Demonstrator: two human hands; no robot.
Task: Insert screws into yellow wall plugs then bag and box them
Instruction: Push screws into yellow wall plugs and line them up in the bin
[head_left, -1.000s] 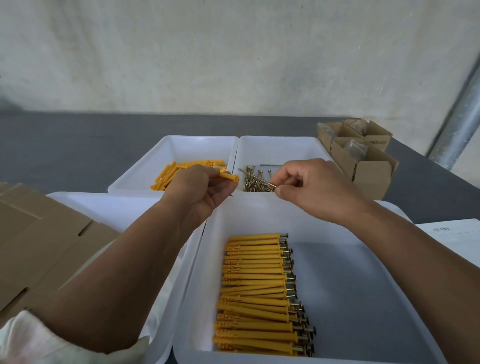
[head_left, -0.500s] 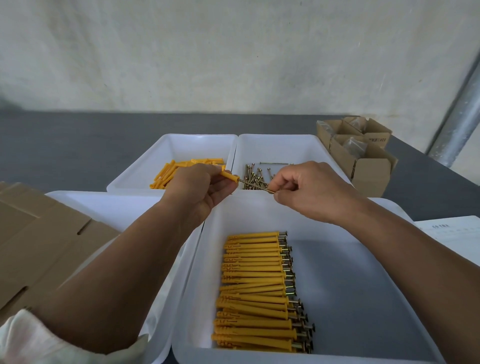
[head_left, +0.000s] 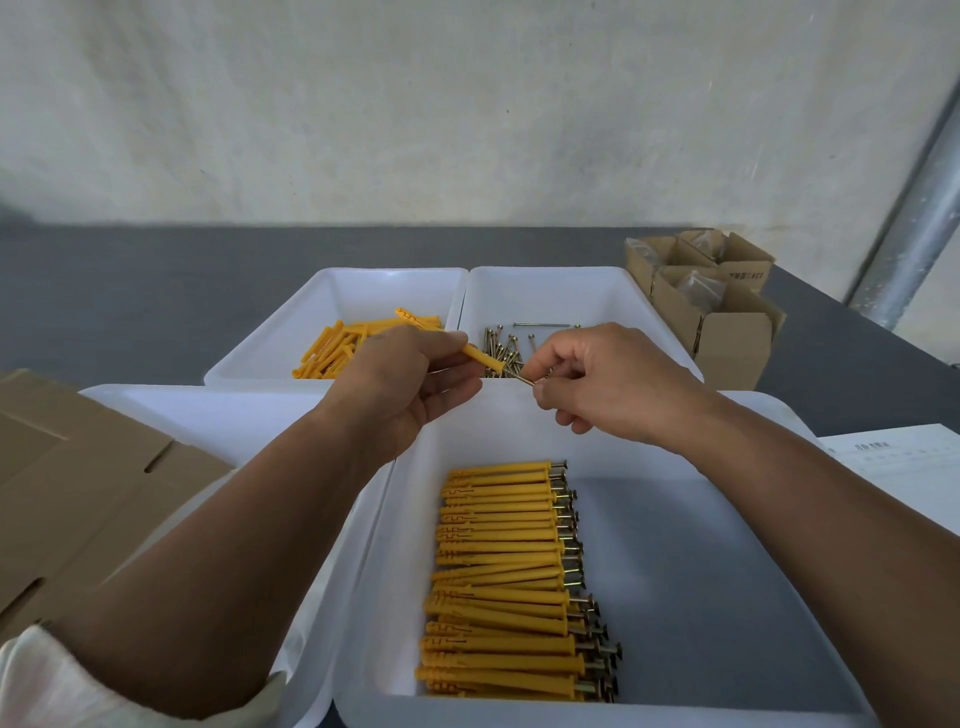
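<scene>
My left hand (head_left: 410, 379) grips a yellow wall plug (head_left: 484, 358) whose open end points right. My right hand (head_left: 608, 384) pinches a brass screw (head_left: 522, 377), and the screw's tip sits inside the plug's mouth. Both hands hover over the far edge of the near white tray (head_left: 727, 571), where a row of several plugs with screws in them (head_left: 506, 582) lies. Behind, a white tray (head_left: 270, 343) holds loose yellow plugs (head_left: 332, 351), and the tray beside it (head_left: 623, 296) holds loose screws (head_left: 506, 348).
Open cardboard boxes (head_left: 722, 338) with plastic bags inside stand at the back right. Flat cardboard (head_left: 62, 493) lies at the left, partly over another white tray (head_left: 208, 415). A printed sheet (head_left: 893, 457) lies at the right. A metal pole (head_left: 914, 223) rises at the far right.
My right hand has brought the screw leftward to the plug and pushed it further in; the gap between my two hands has shrunk. The plug stayed in my left hand.
</scene>
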